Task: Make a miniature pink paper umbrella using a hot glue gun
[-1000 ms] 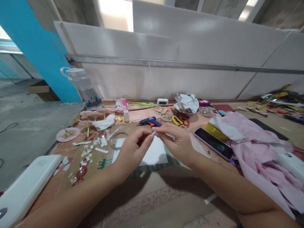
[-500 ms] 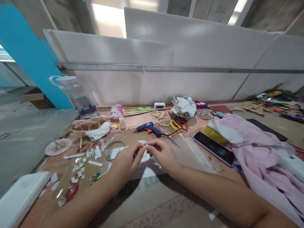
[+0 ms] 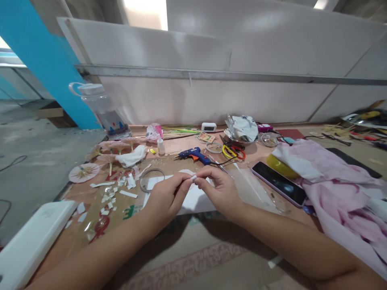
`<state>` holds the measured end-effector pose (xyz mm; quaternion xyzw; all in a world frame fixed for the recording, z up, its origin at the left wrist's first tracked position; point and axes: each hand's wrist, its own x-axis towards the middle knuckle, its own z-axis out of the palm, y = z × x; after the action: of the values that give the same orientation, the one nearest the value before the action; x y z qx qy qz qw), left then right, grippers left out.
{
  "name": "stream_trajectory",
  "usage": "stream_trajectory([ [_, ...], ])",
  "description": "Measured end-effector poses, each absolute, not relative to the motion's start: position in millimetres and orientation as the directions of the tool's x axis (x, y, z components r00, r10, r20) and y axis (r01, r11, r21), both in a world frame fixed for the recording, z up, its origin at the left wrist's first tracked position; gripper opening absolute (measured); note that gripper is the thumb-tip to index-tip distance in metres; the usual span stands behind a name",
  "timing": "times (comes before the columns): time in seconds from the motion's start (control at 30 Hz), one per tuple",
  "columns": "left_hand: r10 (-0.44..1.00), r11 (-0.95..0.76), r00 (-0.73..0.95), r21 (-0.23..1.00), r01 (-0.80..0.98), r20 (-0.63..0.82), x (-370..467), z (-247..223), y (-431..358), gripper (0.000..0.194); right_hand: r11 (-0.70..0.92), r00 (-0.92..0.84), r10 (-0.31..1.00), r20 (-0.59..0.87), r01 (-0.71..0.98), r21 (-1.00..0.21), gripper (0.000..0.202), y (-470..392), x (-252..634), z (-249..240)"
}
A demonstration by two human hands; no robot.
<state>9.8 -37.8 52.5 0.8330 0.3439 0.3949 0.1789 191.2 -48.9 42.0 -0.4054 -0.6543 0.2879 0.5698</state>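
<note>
A small white piece (image 3: pixel 193 177), perhaps rolled paper, is pinched at its two ends between my hands. My left hand (image 3: pixel 169 191) holds its left end between thumb and index finger. The thumb and fingers of my right hand (image 3: pixel 219 189) close on the right end. Beneath the hands lies a white paper sheet (image 3: pixel 193 203). A blue glue gun (image 3: pixel 193 154) rests just beyond the fingertips. To the left are a grey ring (image 3: pixel 143 181) and white paper scraps (image 3: pixel 128 194).
Round paper pieces with sticks (image 3: pixel 84 172) and a water bottle (image 3: pixel 110 114) stand left. Scissors (image 3: pixel 231 152) and a foil-like bowl (image 3: pixel 242 131) are behind. A phone (image 3: pixel 278 183) and pink cloth (image 3: pixel 341 197) lie right; a white case (image 3: pixel 36 241) is front left.
The camera view has shifted, so the table things appear slightly higher and further right. Both hands still pinch the small white piece, which now shows more clearly between the fingertips.
</note>
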Motion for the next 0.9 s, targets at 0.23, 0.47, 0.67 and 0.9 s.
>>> stream_trajectory([
  [0.23,0.708,-0.703,0.462,0.590,0.397,0.533,13,60,-45,0.028,0.504,-0.068,0.863,0.500,0.178,-0.845,0.006,-54,192,55],
  [0.47,0.693,-0.718,0.462,0.584,0.378,0.553,12,60,-48,0.021,0.522,-0.065,0.853,0.518,0.144,-0.841,0.004,-55,192,57],
  [0.67,0.670,-0.737,0.500,0.571,0.362,0.549,10,60,-47,0.026,0.526,-0.101,0.851,0.516,0.152,-0.837,0.004,-55,194,60],
  [0.9,0.743,-0.649,0.457,0.692,0.315,0.489,12,64,-48,0.025,0.534,-0.104,0.846,0.524,0.169,-0.829,0.004,-54,196,64],
])
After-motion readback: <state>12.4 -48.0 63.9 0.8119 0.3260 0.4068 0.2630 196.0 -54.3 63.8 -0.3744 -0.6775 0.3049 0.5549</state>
